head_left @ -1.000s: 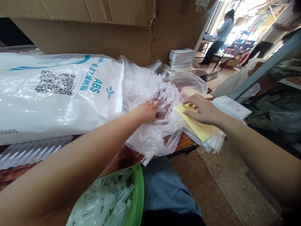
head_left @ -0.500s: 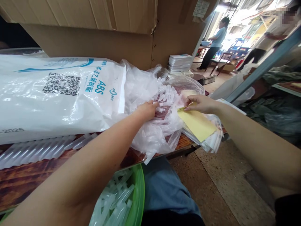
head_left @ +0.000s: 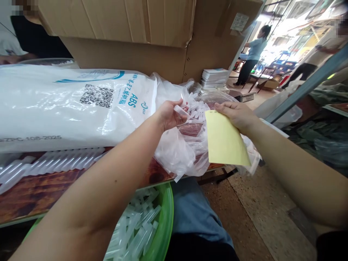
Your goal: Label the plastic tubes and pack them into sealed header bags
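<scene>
My left hand [head_left: 171,115] is closed with a small white plastic piece [head_left: 180,111] between its fingers, above the opened clear plastic bag [head_left: 176,148]. Just beyond its fingertips lies a heap of similar white pieces [head_left: 199,109] on the bag. Pinched by its top edge, a yellow paper sheet [head_left: 227,141] hangs from my right hand [head_left: 235,114]. The sheet covers part of a stack of clear-wrapped pieces [head_left: 252,156] at the table's corner. Which end of the small piece shows is too blurred to tell.
A large white ABS sack [head_left: 130,127] fills the table's left, with translucent tubes [head_left: 67,159] in a row before it. A green basin [head_left: 166,217] of tubes sits below the edge. Behind stand cardboard boxes [head_left: 152,54] and a paper stack [head_left: 214,78]. Other people are in the background.
My left hand has lifted from the heap and now shows a white piece in its fingers. The yellow sheet has been raised and turned more upright by my right hand. The view has shifted left.
</scene>
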The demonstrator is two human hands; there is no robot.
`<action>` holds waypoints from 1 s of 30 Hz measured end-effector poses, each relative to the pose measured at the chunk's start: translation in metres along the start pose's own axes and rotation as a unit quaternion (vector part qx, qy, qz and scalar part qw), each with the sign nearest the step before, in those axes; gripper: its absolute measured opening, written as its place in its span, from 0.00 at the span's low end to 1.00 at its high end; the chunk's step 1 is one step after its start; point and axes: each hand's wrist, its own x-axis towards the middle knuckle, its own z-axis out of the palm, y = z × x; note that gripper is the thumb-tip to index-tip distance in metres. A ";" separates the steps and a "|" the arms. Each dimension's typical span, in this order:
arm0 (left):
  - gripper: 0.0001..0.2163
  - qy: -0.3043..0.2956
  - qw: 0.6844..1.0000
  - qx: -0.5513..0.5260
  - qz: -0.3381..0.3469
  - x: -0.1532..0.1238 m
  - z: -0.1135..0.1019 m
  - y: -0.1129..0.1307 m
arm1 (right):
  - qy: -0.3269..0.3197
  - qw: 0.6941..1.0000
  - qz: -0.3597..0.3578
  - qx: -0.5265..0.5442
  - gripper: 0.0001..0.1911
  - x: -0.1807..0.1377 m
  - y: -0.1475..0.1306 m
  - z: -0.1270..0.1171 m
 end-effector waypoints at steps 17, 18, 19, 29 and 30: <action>0.12 -0.023 0.949 -0.138 -0.283 -0.277 -0.063 -0.050 | -0.289 0.766 -0.512 -0.259 0.17 -0.127 -0.066 0.127; 0.13 -0.030 0.948 -0.128 -0.291 -0.288 -0.067 -0.056 | -0.273 0.722 -0.567 -0.286 0.15 -0.135 -0.066 0.132; 0.13 -0.035 0.946 -0.122 -0.300 -0.297 -0.069 -0.061 | -0.253 0.682 -0.613 -0.308 0.13 -0.143 -0.065 0.137; 0.13 0.111 0.928 -0.290 -0.206 -0.329 -0.059 -0.095 | -0.322 0.764 -0.476 -0.293 0.17 -0.192 -0.037 0.161; 0.13 0.140 0.923 -0.311 -0.180 -0.327 -0.057 -0.098 | -0.339 0.796 -0.418 -0.276 0.19 -0.194 -0.036 0.164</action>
